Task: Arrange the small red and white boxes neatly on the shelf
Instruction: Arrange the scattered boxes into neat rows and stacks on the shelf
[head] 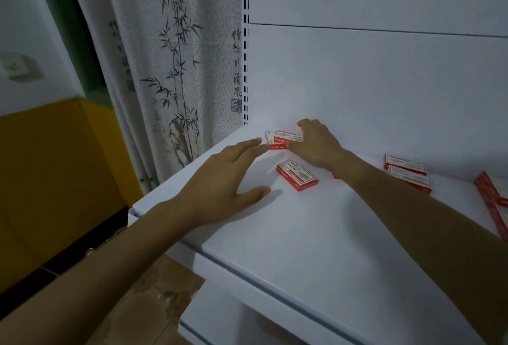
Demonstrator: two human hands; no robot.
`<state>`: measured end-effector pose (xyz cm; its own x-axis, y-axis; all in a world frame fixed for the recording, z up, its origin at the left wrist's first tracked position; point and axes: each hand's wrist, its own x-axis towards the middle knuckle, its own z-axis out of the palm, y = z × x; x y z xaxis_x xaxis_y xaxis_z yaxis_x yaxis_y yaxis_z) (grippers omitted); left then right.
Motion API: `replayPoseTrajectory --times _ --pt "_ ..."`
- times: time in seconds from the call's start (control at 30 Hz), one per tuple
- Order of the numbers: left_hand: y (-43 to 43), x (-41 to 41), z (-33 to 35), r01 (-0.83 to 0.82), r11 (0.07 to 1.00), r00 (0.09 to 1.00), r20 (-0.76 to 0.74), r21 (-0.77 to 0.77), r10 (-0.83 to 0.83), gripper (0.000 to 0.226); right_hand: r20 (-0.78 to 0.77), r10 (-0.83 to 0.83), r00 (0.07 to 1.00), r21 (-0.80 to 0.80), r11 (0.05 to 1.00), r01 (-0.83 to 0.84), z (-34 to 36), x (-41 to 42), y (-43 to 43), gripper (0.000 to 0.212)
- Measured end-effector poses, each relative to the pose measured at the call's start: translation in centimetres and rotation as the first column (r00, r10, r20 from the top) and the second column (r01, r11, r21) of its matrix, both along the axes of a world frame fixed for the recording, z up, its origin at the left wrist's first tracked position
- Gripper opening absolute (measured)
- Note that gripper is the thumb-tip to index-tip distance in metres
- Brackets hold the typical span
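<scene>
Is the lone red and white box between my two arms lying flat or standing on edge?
Lying flat: the box rests on its broad face on the shelf, printed label up.

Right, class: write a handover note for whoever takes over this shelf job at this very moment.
Right hand: grips a corner cluster of small red and white cardboard boxes, back left of the white metal shelf.
Left hand: open, fingers straight, tips beside that cluster.
Loose: one skewed box mid-shelf, a pair further right, more boxes at the right edge.
Done: cluster begun. Left: gather and square the rest.

Shelf [316,234] front w/ free room
</scene>
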<state>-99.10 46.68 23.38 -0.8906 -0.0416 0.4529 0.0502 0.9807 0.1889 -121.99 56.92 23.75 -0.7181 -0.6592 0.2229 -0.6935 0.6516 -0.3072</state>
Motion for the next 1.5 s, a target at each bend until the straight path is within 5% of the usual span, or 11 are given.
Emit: replayPoseTrajectory --times 0.2,0.37,0.5,0.7,0.8,0.9,1.23,1.37,1.5 --pt "-3.1 -3.7 0.5 0.150 0.989 0.988 -0.029 0.009 -0.150 0.072 -0.021 -0.033 0.999 -0.035 0.999 0.032 -0.3 0.2 -0.5 0.044" --pt "-6.0 -7.3 0.6 0.192 0.947 0.981 -0.066 0.256 -0.181 0.080 -0.148 -0.068 0.987 -0.246 0.969 0.030 1.2 2.6 0.4 0.036" --pt "-6.6 -9.9 0.8 0.270 0.833 0.959 -0.055 0.483 -0.279 0.085 -0.165 -0.135 0.977 -0.334 0.940 0.073 2.0 5.6 1.0 0.041" --pt "-5.5 -10.9 -0.1 0.466 0.678 0.852 -0.081 0.568 -0.517 0.082 -0.121 -0.274 0.954 -0.453 0.870 0.193 2.0 10.8 2.7 0.043" --pt "-4.9 -10.7 -0.9 0.482 0.505 0.782 -0.092 0.716 -0.616 0.072 -0.095 -0.363 0.927 -0.560 0.789 0.252 1.3 12.9 2.9 0.041" --pt "-4.7 -10.4 -1.3 0.529 0.442 0.746 -0.149 0.724 -0.650 0.044 -0.042 -0.435 0.899 -0.640 0.703 0.310 0.4 14.0 2.2 0.040" --pt "-5.2 -10.0 -1.2 0.562 0.285 0.688 -0.248 0.776 -0.682 0.015 -0.115 -0.501 0.858 -0.554 0.749 0.363 -1.0 14.7 1.2 0.043" --pt "-5.3 -10.1 -1.3 0.495 0.203 0.717 -0.265 0.845 -0.644 0.014 -0.094 -0.444 0.891 -0.496 0.797 0.345 -1.2 14.7 0.9 0.061" --pt "-5.3 -9.9 -1.3 0.509 0.216 0.729 -0.283 0.834 -0.624 0.012 -0.035 -0.384 0.923 -0.462 0.825 0.326 -1.5 15.1 0.8 0.084"
